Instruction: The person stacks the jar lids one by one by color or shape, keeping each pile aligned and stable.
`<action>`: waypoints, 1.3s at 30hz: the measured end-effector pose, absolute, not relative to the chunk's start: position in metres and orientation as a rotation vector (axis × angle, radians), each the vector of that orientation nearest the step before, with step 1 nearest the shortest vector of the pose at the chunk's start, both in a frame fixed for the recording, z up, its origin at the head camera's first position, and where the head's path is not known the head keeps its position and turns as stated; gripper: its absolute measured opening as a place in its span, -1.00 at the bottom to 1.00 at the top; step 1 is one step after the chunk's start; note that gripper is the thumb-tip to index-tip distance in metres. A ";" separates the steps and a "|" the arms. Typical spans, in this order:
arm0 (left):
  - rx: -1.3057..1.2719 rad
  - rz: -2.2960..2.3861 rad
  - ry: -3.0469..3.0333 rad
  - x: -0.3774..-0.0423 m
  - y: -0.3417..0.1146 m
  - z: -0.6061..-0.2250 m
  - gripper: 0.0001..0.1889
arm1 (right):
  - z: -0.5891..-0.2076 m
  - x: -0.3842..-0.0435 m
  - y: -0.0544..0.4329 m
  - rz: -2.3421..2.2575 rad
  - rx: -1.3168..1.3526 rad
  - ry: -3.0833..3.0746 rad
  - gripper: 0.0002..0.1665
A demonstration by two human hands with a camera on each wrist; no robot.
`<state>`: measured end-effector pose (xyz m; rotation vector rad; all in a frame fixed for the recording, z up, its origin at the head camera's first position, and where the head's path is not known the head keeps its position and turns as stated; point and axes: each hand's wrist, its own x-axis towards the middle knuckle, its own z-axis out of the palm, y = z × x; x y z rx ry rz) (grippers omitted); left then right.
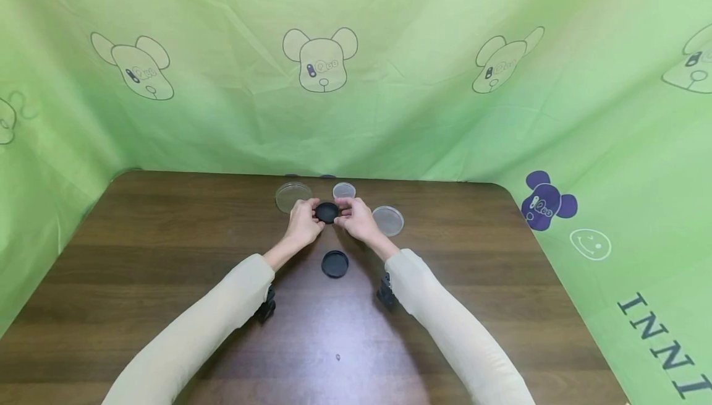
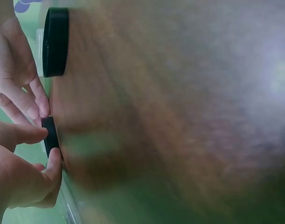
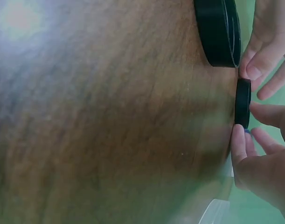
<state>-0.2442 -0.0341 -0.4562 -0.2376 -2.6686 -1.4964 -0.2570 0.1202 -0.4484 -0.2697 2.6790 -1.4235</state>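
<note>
Near the far edge of the table, a small, shallow black round dish (image 1: 326,213) is between both hands. My left hand (image 1: 304,222) grips its left side, thumb on the near rim and a finger at the far rim. On the opposite side my right hand (image 1: 358,219) holds it with thumb and fingertips. Both wrist views show the dish edge-on, low over the wood, with fingertips around its rim. A second, larger black round dish (image 1: 335,264) with a raised rim lies closer to me, between the forearms.
Clear round dishes surround the hands: one (image 1: 289,195) behind the left hand, a smaller one (image 1: 344,190) beyond the right fingers, another (image 1: 388,221) right of the right hand. A green printed cloth (image 1: 322,127) hangs along the back and sides of the brown wooden table (image 1: 167,238).
</note>
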 end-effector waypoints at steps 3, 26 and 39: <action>-0.240 -1.474 -2.685 -0.245 -0.033 -0.455 -0.47 | -0.447 -0.257 0.119 -1.397 -0.259 2.690 -0.42; -0.181 -1.354 -2.735 -0.248 -0.031 -0.454 -0.58 | -0.454 -0.258 0.115 -1.386 -0.254 2.786 -0.53; -0.194 -1.463 -2.717 -0.248 -0.033 -0.454 -0.59 | -0.451 -0.254 0.119 -1.368 -0.273 2.745 -0.50</action>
